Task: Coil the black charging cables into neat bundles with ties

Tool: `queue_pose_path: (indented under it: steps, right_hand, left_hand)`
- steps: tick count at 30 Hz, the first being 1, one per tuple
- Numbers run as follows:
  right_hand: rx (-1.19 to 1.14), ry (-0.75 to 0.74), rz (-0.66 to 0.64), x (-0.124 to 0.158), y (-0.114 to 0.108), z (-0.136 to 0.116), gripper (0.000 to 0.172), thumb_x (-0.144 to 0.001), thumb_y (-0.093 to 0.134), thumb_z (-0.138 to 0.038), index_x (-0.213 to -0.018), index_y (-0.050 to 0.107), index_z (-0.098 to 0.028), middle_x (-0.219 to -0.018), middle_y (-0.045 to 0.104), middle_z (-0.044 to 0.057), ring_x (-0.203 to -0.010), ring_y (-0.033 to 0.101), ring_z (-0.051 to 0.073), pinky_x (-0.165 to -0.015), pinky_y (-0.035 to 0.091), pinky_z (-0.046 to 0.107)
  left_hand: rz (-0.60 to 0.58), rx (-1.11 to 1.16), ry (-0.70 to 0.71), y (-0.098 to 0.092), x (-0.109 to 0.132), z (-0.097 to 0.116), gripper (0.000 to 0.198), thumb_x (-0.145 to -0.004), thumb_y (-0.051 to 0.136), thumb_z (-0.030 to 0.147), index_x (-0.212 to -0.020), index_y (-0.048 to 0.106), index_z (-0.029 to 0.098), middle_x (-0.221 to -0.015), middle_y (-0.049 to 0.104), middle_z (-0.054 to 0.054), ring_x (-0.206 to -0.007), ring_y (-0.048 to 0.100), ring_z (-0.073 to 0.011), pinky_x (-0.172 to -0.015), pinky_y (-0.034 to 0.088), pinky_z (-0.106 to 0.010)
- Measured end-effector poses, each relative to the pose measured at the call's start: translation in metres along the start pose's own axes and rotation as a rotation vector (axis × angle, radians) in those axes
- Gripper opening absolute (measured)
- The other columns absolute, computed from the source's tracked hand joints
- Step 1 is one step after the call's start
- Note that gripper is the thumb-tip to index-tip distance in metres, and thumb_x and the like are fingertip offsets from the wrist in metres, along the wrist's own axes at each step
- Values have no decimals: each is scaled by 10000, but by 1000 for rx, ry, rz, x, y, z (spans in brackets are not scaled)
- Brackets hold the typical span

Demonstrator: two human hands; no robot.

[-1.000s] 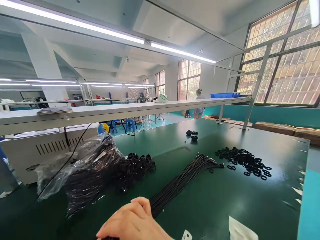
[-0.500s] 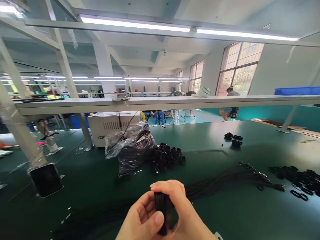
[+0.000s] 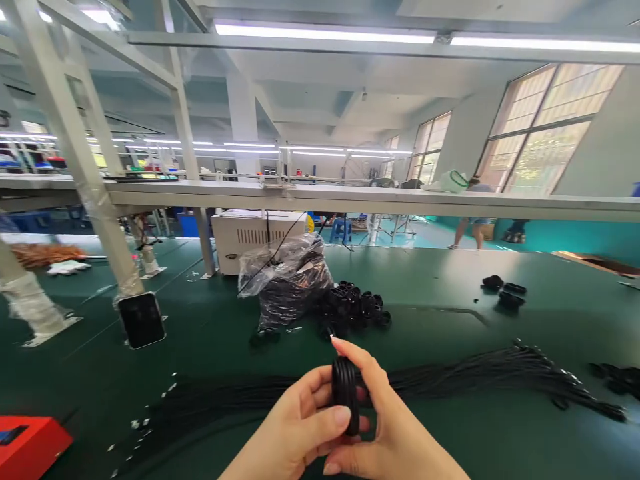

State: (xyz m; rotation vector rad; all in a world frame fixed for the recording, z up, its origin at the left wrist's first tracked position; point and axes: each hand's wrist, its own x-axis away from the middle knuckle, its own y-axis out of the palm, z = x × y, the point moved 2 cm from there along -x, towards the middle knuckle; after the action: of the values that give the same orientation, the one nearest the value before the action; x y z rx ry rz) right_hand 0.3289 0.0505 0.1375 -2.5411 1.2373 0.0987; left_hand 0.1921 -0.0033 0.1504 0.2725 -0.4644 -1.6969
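Note:
A small coil of black cable (image 3: 344, 390) stands on edge between my hands, low in the middle of the view. My left hand (image 3: 310, 417) is closed on its left side, thumb pressed on the near face. My right hand (image 3: 393, 420) curves round the coil from the right. Its index fingertip is at the top, beside a small bright cable end, while its thumb lies below. Behind the hands, a long bundle of black cables (image 3: 450, 377) runs across the green table (image 3: 430, 433), with shiny connectors at both ends.
Beyond are a plastic bag of black items (image 3: 293, 283), a pile of black coils (image 3: 355, 308) and a white machine (image 3: 225, 243). A phone (image 3: 141, 320) leans on a post at left; a red box (image 3: 30, 443) sits nearer. A person (image 3: 473, 227) stands far off.
The view has swung left and down, bringing the red box in. Both hands still hold the coil; the right fingers have shifted, with the index fingertip now at a bright cable end.

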Motion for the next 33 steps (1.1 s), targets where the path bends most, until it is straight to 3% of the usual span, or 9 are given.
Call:
queue_pose_path:
  steps: [4, 8, 14, 19, 22, 25, 27, 30, 33]
  right_hand:
    - [111, -62, -41, -1, -10, -11, 866, -642, 684, -52, -1378, 377, -388, -1381, 415, 45, -1205, 469, 255, -883, 506, 373]
    - [215, -100, -37, -2, -14, -16, 887, -634, 639, -11, -1388, 365, -388, -1398, 417, 30, -1278, 388, 246, -1014, 408, 424]
    - [273, -142, -26, -3, -16, -13, 883, -651, 723, -86, -1392, 357, -396, -1432, 387, 29, -1306, 365, 262, -1036, 391, 436]
    - [529, -276, 91, -3, -8, -12, 865, -682, 580, -12, -1426, 325, -371, -1468, 359, 51, -1344, 318, 290, -1064, 338, 502]
    - [604, -283, 100, 1, -5, -15, 865, -710, 548, -7, -1443, 283, -383, -1490, 327, 51, -1349, 315, 291, -1064, 332, 517]
    - [483, -203, 53, 5, -12, -17, 787, -764, 602, -93, -1422, 276, -378, -1497, 278, 52, -1364, 292, 265, -1068, 346, 480]
    - [389, -167, 21, 8, -19, -19, 623, -793, 589, -118, -1335, 369, -332, -1433, 333, 64, -1318, 351, 237, -1055, 372, 439]
    - [323, -156, -42, 8, -25, -24, 395, -838, 491, -85, -1177, 470, -287, -1226, 464, 56, -1110, 493, 188, -964, 451, 374]
    - [344, -153, -74, 6, -25, -28, 281, -902, 438, -123, -1109, 535, -287, -1058, 506, 39, -969, 514, 180, -898, 476, 366]
  left_hand:
    - [41, -36, 30, -2, 1, 1, 491, -701, 778, 224, -1163, 611, 224, -1268, 605, -118, -1063, 637, -277, -894, 504, -371]
    - [112, -124, 168, -5, -3, -1, 561, -632, 827, 204, -1140, 587, 216, -1211, 623, -129, -1048, 633, -286, -874, 518, -396]
    - [126, -141, 206, -7, -7, -5, 564, -593, 846, 242, -1096, 592, 219, -1154, 648, -129, -1021, 643, -301, -869, 522, -431]
    - [413, -272, 264, -3, -5, -12, 672, -530, 862, 226, -1146, 594, 253, -1082, 664, -89, -883, 680, -275, -785, 559, -404]
    - [543, -361, 279, 0, -5, -12, 647, -567, 830, 265, -1170, 596, 269, -1056, 667, -69, -853, 698, -278, -745, 579, -387]
    - [532, -344, 287, 0, -4, -9, 647, -606, 804, 294, -1216, 589, 299, -1109, 646, -60, -901, 699, -279, -749, 588, -366]
    - [493, -326, 278, 0, -4, -7, 618, -617, 804, 285, -1202, 606, 294, -1106, 661, -57, -964, 687, -285, -806, 577, -355]
    - [444, -288, 248, 0, -3, -6, 595, -611, 817, 277, -1172, 620, 278, -1074, 700, -62, -989, 683, -300, -833, 571, -369]
    - [409, -247, 212, 1, -2, -6, 610, -588, 837, 286, -1160, 627, 266, -985, 733, -68, -928, 701, -300, -808, 579, -389]
